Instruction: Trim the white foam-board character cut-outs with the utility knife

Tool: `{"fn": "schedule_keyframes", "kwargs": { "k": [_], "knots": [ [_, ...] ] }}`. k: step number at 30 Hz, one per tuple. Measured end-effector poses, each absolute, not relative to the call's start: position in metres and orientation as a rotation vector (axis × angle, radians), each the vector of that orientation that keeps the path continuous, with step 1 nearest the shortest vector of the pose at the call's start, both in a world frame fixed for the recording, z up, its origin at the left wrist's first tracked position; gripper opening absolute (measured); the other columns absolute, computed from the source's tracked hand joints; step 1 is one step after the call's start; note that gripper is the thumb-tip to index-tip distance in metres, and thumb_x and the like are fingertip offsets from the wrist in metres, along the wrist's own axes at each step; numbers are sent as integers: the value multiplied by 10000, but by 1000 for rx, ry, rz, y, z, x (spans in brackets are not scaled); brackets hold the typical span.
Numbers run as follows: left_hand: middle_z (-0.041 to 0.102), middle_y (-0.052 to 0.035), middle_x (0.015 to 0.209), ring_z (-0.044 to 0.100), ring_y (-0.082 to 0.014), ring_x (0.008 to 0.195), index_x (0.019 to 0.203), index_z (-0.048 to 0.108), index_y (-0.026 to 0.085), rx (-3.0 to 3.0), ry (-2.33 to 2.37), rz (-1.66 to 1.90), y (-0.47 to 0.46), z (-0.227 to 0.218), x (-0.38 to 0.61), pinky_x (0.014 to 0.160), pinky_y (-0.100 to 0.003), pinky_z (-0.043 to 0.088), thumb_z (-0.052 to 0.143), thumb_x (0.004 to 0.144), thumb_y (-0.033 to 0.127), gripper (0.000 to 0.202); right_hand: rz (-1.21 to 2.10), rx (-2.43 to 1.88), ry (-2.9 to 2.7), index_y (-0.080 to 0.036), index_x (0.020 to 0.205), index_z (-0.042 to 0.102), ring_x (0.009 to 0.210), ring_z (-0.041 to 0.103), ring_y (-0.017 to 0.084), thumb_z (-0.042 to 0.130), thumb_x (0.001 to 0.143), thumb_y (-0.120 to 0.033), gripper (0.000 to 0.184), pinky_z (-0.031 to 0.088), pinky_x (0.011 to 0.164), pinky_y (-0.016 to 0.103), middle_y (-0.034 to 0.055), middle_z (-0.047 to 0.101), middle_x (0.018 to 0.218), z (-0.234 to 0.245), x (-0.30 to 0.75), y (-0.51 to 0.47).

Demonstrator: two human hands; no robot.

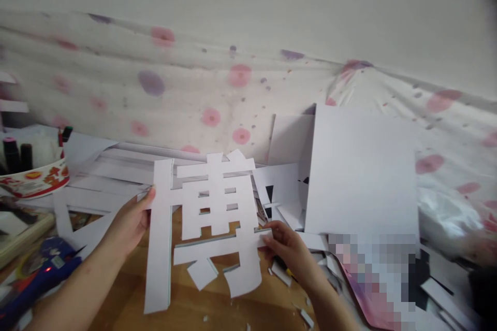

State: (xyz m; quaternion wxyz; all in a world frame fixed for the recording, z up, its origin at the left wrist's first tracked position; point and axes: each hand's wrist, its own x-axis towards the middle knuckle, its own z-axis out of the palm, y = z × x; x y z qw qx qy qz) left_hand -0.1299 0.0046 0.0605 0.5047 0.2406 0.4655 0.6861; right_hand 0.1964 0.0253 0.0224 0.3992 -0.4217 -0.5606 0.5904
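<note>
A large white Chinese character cut out of foam board (212, 219) is held up over the wooden table, facing me. My left hand (137, 217) grips the short stroke at its left side, thumb on the front face. At the right end of a horizontal stroke, my right hand (281, 243) pinches the board between thumb and fingers. Small rectangular windows are cut through the middle of the character, and the wood shows through its gaps. My left fingers are partly hidden behind the board.
A blue glue gun (48, 263) with a red light lies at left, below a paper tub (37, 178) of markers. Large white boards (361, 170) lean upright at back right. White strips (112, 165) lie behind, and scraps (281, 273) litter the wooden table (186, 302).
</note>
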Motion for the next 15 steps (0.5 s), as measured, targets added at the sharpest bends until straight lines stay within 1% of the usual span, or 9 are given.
{"fn": "schedule_keyframes", "kwargs": {
  "k": [4,8,13,15],
  "knots": [
    [725,-63,828,660,-212,689,925,677,143,648,1144,1680,4,59,-127,513,-253,498,770,583,350,411,1476,-1080,-1373,-194,841,548,577,613,144,727,605,-506,430,500,544,263,-27,597,606,25,196,26],
    [722,-66,833,655,-198,674,934,666,135,661,1139,1683,4,57,-126,482,-235,471,744,621,362,394,1466,-1082,-1389,-198,862,555,594,616,139,705,638,-508,410,505,584,269,-22,611,634,25,198,26],
    [713,-86,867,645,-192,715,946,652,107,662,1113,1687,3,59,-122,602,-262,504,697,673,388,394,1397,-1111,-1434,-201,903,550,588,603,144,668,664,-525,420,501,591,289,-30,579,625,20,201,29],
    [707,-84,886,639,-183,750,968,642,105,655,1128,1701,2,59,-119,639,-256,504,688,686,383,398,1348,-1143,-1460,-199,923,545,588,598,151,645,673,-534,430,494,599,302,-28,574,628,19,201,29]
  ]
}}
